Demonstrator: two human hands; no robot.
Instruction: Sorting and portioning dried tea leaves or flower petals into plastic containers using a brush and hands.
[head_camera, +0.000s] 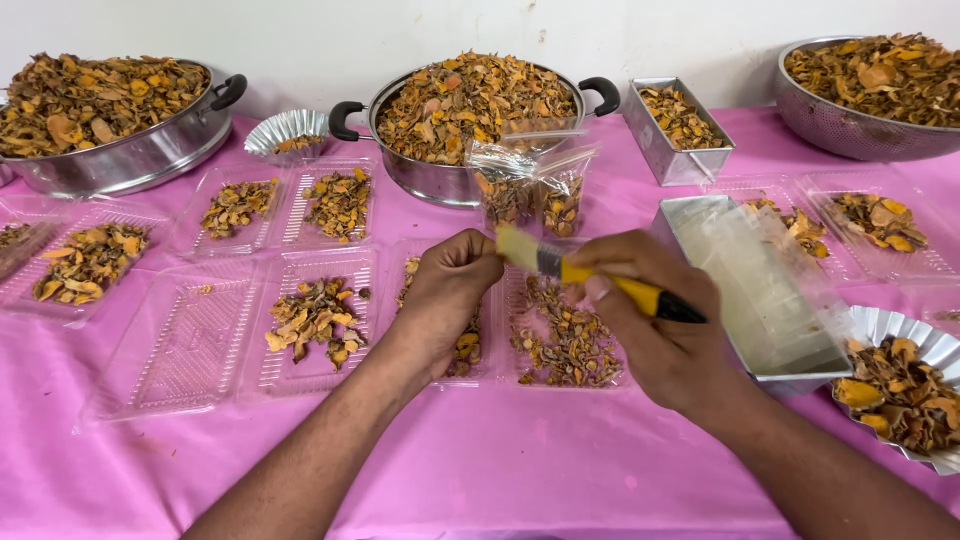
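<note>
Yellow-handled brush (590, 277) pinched in right hand (655, 325) fingers, bristles meeting left hand (450, 290), its fingers curled tight, above clear tray (565, 345) of dried chips on pink tabletop (480, 460).

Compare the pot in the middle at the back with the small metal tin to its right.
The pot is round with two black handles; the tin is rectangular with none. The pot is far bigger and heaped above its rim, while the tin is filled only about level with its rim. Both are shiny metal, hold the same dried orange-brown chips and stand on the pink cloth.
</note>
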